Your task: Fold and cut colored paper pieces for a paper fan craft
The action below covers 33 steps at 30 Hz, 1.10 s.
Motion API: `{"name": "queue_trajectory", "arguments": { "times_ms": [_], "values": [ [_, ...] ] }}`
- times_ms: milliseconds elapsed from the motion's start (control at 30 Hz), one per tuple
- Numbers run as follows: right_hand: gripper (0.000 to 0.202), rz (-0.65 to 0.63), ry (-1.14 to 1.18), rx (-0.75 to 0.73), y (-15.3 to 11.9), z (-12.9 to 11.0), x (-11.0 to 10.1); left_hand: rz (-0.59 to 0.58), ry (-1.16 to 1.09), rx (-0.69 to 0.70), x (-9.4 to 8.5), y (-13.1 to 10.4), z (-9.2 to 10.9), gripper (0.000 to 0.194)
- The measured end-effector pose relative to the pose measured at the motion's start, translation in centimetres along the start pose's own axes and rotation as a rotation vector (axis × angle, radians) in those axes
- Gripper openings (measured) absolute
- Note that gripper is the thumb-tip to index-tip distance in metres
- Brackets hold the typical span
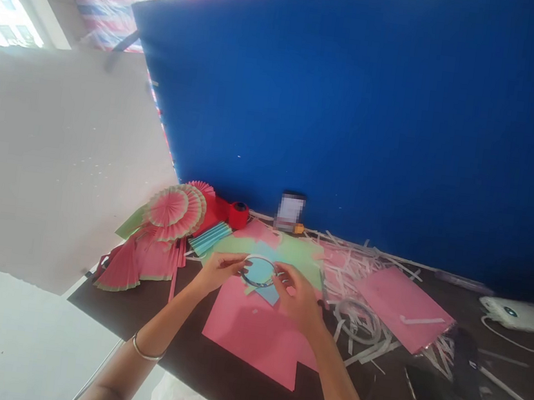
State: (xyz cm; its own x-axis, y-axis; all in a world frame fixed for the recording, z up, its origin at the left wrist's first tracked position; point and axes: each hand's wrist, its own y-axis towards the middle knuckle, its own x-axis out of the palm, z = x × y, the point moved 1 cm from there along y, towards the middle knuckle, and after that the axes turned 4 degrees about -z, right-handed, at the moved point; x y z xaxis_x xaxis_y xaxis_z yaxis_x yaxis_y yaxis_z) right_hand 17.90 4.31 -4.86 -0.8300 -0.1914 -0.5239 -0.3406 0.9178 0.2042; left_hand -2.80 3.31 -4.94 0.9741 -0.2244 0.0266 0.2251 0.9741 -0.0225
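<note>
Between my two hands is a thin round ring (256, 284), which looks like a narrow roll of tape. My left hand (222, 272) pinches its left side with thumb and fingers. On the opposite side, the fingers of my right hand (297, 294) close on the rim. The ring is held up over pink sheets of paper (250, 334), with pale blue paper (266, 295) and light green paper (300, 248) behind it. Whether a tape end is loose cannot be made out.
Pleated pink and green paper fans (169, 207) pile up on the left, by folded blue paper (210, 238) and a red roll (238, 216). Paper strips (341, 267), a larger pale ring (357, 338), a pink packet (402, 307) and a white device (520, 315) lie rightward. A blue panel (356, 107) stands behind.
</note>
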Motion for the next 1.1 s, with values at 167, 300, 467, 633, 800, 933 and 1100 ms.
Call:
{"name": "queue_trajectory", "arguments": {
  "times_ms": [167,300,467,633,800,933,1100],
  "values": [
    [0.026,-0.038,0.149,0.069,0.3,0.1,0.2,0.004,0.026,-0.005,0.2,0.2,-0.3,0.044],
    [0.033,-0.009,0.393,0.181,0.7,0.8,0.3,0.006,0.082,0.096,0.0,-0.3,-0.3,0.043],
    [0.029,-0.102,0.657,0.359,0.9,0.5,0.2,-0.038,0.482,0.417,0.1,-1.1,0.9,0.043],
    [0.033,-0.197,0.685,0.408,0.6,0.4,0.9,-0.109,0.816,0.605,0.3,-0.9,1.6,0.036],
    [0.039,-0.053,0.441,0.272,-0.2,0.7,1.0,-0.076,0.82,0.44,0.0,-0.9,1.8,0.033],
    [0.028,-0.036,0.249,0.028,-1.0,-0.5,0.4,-0.083,0.709,0.282,-0.1,-1.1,2.0,0.032],
    [0.012,0.066,0.196,-0.1,-1.5,-1.9,0.2,-0.116,0.543,0.154,-0.1,-1.1,1.8,0.032]
  ]
}}
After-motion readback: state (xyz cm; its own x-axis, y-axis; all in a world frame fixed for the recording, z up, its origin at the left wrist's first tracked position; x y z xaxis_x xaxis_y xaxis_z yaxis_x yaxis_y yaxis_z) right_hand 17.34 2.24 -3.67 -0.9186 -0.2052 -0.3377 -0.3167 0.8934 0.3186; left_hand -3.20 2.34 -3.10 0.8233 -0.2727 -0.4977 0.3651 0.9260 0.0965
